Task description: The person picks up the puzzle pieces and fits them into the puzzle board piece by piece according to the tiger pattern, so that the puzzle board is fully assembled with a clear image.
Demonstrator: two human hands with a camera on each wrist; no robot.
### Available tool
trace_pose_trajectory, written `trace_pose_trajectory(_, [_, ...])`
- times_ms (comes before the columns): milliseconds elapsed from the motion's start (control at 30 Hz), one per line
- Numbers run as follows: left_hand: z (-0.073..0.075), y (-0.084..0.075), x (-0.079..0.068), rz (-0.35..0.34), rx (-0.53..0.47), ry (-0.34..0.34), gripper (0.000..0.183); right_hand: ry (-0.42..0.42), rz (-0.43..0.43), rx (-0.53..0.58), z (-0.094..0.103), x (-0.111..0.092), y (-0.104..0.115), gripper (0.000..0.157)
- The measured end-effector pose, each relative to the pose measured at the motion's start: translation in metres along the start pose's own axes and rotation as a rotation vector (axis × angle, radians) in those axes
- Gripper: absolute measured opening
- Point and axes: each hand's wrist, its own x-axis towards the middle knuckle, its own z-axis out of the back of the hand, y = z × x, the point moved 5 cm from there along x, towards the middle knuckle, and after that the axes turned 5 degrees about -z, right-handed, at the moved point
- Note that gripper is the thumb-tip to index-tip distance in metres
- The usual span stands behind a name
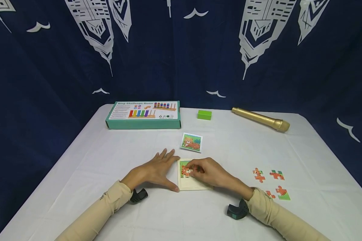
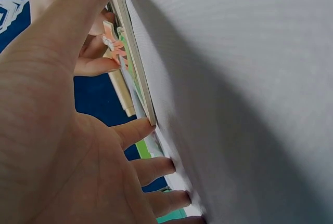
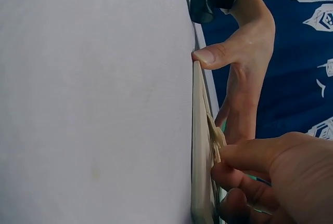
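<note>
A square wooden puzzle tray [image 1: 194, 186] lies flat near the middle of the table, with a few joined pieces of a tiger picture in its upper left part. My left hand [image 1: 157, 171] has its fingers spread, thumb and forefinger touching the tray's left edge. Over the tray, my right hand [image 1: 212, 172] pinches a puzzle piece [image 2: 115, 44] between thumb and fingers; in the left wrist view the piece stands tilted up from the tray. From the right wrist side, only the pale edge of that puzzle piece [image 3: 216, 130] shows.
Several loose puzzle pieces [image 1: 277, 174] lie right of the right forearm, one partly behind the sleeve. Behind the tray is a tiger picture card [image 1: 191, 142]. Farther back are a green ring game box [image 1: 143, 124], a green block [image 1: 204, 115] and a gold microphone [image 1: 257, 118].
</note>
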Motion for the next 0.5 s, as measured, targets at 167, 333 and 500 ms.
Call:
trace_pose_trajectory(167, [-0.0004, 0.0002, 0.0003, 0.001, 0.001, 0.001, 0.111, -0.005, -0.006, -0.055, 0.0002, -0.0007, 0.0019, 0.019])
trace_pose_trajectory(333, [-0.0005, 0.0002, 0.0, -0.007, -0.007, -0.003, 0.111, 0.004, -0.022, -0.07, 0.0001, -0.0003, 0.0018, 0.02])
trace_pose_trajectory(500, [-0.0002, 0.0005, -0.0004, -0.012, -0.011, -0.005, 0.111, 0.006, -0.023, -0.086, -0.0004, -0.0001, 0.002, 0.02])
